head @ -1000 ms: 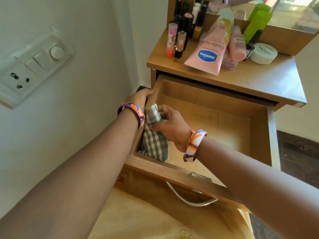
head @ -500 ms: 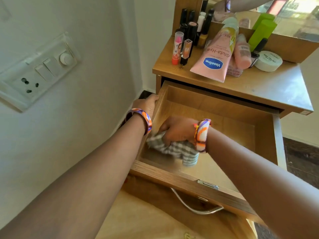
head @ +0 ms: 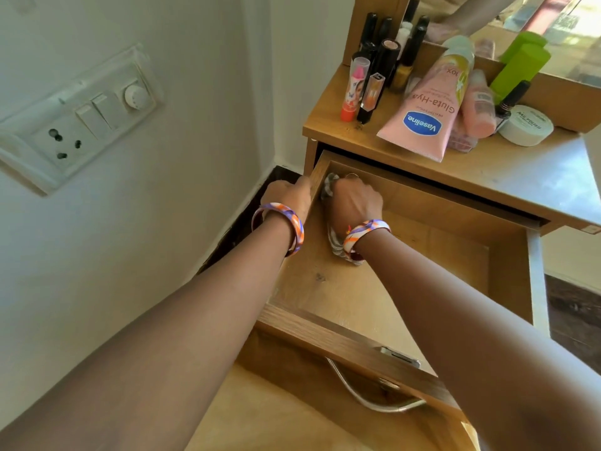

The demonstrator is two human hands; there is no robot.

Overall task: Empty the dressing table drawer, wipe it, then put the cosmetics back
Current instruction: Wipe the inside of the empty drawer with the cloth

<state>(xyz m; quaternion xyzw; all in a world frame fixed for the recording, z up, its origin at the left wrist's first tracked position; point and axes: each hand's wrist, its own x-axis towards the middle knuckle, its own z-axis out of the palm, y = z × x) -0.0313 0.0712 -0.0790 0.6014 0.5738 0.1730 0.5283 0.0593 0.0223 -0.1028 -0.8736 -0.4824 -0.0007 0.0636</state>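
The wooden drawer [head: 455, 255] is pulled out and holds no cosmetics; a small dark smudge marks its floor. My right hand [head: 353, 203] is inside it at the far left corner, shut on a grey checked cloth [head: 338, 247] that is mostly hidden under the hand. My left hand [head: 287, 193] grips the drawer's left wall from outside. On the dressing table top [head: 520, 170] stand the cosmetics: a pink Vaseline tube [head: 426, 112], a red lip balm [head: 353, 89], dark lipsticks [head: 385, 60], a green bottle [head: 523, 63] and a white round jar [head: 525, 125].
A white wall with a switch and socket panel [head: 78, 118] is close on the left. A metal handle [head: 367, 398] hangs under the drawer's front. A mirror [head: 559, 27] rises behind the cosmetics. Dark floor shows at the far right.
My right hand has pushed the cloth from the drawer's front left part toward its far left corner. My left hand has stayed on the left wall.
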